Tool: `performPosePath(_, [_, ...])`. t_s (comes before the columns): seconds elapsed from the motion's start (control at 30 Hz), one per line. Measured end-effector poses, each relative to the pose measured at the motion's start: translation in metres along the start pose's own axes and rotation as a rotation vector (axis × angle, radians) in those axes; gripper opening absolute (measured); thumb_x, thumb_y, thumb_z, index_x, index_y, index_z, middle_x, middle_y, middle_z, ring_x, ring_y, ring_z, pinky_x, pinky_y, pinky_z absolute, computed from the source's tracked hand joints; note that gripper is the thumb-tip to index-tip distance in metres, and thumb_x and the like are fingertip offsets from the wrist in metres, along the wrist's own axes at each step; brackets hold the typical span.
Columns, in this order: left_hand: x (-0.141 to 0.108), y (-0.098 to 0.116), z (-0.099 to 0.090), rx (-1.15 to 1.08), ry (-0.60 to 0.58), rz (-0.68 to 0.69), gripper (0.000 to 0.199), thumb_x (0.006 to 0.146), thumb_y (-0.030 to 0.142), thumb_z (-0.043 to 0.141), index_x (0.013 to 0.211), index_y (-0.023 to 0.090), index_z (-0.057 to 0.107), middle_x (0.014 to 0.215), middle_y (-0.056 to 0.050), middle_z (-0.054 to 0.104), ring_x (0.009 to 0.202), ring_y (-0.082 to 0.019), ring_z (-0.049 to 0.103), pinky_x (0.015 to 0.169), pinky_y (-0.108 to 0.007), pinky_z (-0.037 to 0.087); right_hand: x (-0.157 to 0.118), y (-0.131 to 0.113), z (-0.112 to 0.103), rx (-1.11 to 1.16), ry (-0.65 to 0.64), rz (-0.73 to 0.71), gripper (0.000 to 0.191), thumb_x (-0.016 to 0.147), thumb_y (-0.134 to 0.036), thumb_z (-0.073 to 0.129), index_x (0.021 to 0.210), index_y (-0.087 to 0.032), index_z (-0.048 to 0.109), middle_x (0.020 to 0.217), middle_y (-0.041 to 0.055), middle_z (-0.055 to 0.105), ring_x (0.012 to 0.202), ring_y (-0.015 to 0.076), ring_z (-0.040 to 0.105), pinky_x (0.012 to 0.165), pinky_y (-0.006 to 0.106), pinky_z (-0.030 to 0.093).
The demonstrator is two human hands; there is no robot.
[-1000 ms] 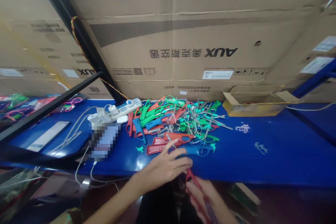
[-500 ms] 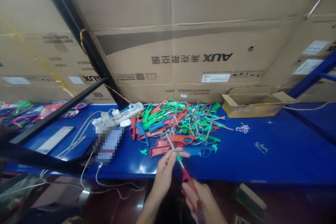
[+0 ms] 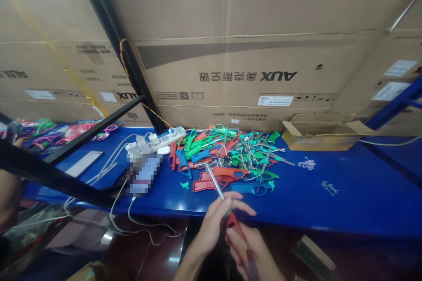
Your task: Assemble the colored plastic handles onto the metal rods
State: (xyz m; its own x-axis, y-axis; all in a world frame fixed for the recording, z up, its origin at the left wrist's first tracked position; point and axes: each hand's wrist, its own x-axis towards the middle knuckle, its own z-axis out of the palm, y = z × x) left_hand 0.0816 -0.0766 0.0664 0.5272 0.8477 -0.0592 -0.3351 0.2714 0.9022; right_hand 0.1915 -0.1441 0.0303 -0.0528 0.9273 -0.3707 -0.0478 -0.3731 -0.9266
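A long-neck lighter (image 3: 236,225) with a red handle and a metal tube is held between my two hands, in front of the table edge. My left hand (image 3: 216,216) is closed around the lower part of the tube, beside a small green collar where it meets the handle. My right hand (image 3: 252,246) grips the red handle from below. The tube points up and left towards the pile. Just beyond it lie red lighter shells (image 3: 211,183), a blue shell (image 3: 247,189) and a heap of metal tubes with green collars and thin wires (image 3: 253,153).
A power strip (image 3: 169,138) with plugs and a phone (image 3: 145,178) lie left of the pile. An open cardboard box (image 3: 326,140) stands at the back right. A black rack post (image 3: 121,39) rises at left. Another person's arm (image 3: 9,193) shows at the left edge.
My left hand and the green collar have slid down the tube to the red handle, baring more of the tube. The view has turned slightly left, showing another person's arm.
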Motion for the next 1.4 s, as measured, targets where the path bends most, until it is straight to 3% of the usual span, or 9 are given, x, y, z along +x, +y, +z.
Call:
performPosePath(0.13, [-0.005,0.003,0.008,0.057,-0.013,0.056,0.039,0.105,0.049,0.044,0.093,0.018,0.064,0.107,-0.012,0.078,0.109,-0.027,0.067,0.105,-0.040,0.043,-0.003,-0.011,-0.006,-0.031,-0.112,0.003,0.072,0.081,-0.087,0.052,0.098,-0.017,0.063,0.055,-0.0062,0.046,0.038,0.0056,0.035,0.036,0.017,0.028])
performPosePath(0.37, [0.000,0.008,0.015,0.001,-0.046,0.122,0.048,0.104,0.060,0.037,0.083,0.020,0.052,0.103,-0.013,0.076,0.105,-0.029,0.069,0.102,-0.044,0.047,-0.001,-0.017,-0.001,-0.136,0.018,-0.126,0.066,0.086,-0.081,0.053,0.092,-0.017,0.063,0.055,-0.0060,0.041,0.046,0.0078,0.040,0.041,0.019,0.028])
performPosePath(0.63, [-0.003,0.012,0.009,0.211,-0.064,0.063,0.048,0.103,0.058,0.038,0.075,0.023,0.053,0.105,-0.011,0.078,0.106,-0.030,0.066,0.105,-0.046,0.044,0.000,-0.019,0.003,-0.194,-0.008,-0.192,0.072,0.090,-0.084,0.040,0.092,-0.016,0.063,0.054,-0.0054,0.040,0.046,0.0087,0.040,0.043,0.022,0.028])
performPosePath(0.87, [-0.012,0.024,0.012,0.332,-0.151,0.023,0.052,0.107,0.050,0.031,0.082,0.023,0.067,0.118,-0.008,0.077,0.126,-0.027,0.060,0.127,-0.044,0.013,-0.008,-0.024,-0.004,-0.222,-0.064,-0.137,0.075,0.089,-0.087,0.035,0.089,-0.018,0.063,0.051,-0.0044,0.043,0.043,0.0095,0.042,0.042,0.022,0.030])
performPosePath(0.97, [-0.017,0.019,0.011,0.242,-0.103,0.017,0.050,0.105,0.055,0.036,0.088,0.021,0.068,0.115,-0.011,0.077,0.120,-0.031,0.063,0.120,-0.048,0.029,-0.007,-0.021,-0.006,-0.285,-0.044,-0.148,0.070,0.092,-0.083,0.037,0.091,-0.019,0.064,0.054,-0.0026,0.048,0.046,0.0115,0.048,0.045,0.023,0.034])
performPosePath(1.07, [-0.020,0.008,0.009,0.058,0.026,0.056,0.040,0.101,0.055,0.048,0.106,0.020,0.066,0.116,-0.013,0.075,0.106,-0.031,0.068,0.104,-0.047,0.046,-0.002,-0.005,-0.002,-0.541,0.003,-0.234,0.065,0.098,-0.075,0.033,0.093,-0.020,0.065,0.062,0.0038,0.063,0.051,0.0159,0.060,0.047,0.023,0.039])
performPosePath(1.13, [-0.021,0.002,0.007,0.020,0.179,0.095,0.035,0.100,0.053,0.052,0.108,0.021,0.065,0.117,-0.011,0.075,0.105,-0.030,0.068,0.104,-0.045,0.046,0.003,0.009,0.005,-0.741,0.134,-0.315,0.064,0.102,-0.069,0.028,0.092,-0.019,0.066,0.067,0.0086,0.069,0.053,0.0194,0.066,0.048,0.024,0.042])
performPosePath(1.27, [-0.020,-0.006,0.004,0.114,0.481,0.150,0.044,0.102,0.055,0.046,0.080,0.022,0.064,0.116,-0.008,0.075,0.123,-0.031,0.059,0.115,-0.042,0.034,0.008,0.024,0.023,-1.011,0.300,-0.420,0.060,0.107,-0.058,0.026,0.098,-0.018,0.070,0.072,0.0138,0.075,0.060,0.0254,0.074,0.059,0.028,0.051])
performPosePath(1.4, [-0.017,-0.005,0.002,0.219,0.482,0.148,0.054,0.104,0.053,0.037,0.085,0.020,0.076,0.115,-0.009,0.073,0.123,-0.032,0.056,0.115,-0.041,0.034,0.007,0.017,0.030,-0.925,0.273,-0.386,0.055,0.107,-0.058,0.030,0.100,-0.020,0.069,0.073,0.0118,0.077,0.059,0.0240,0.074,0.056,0.025,0.051])
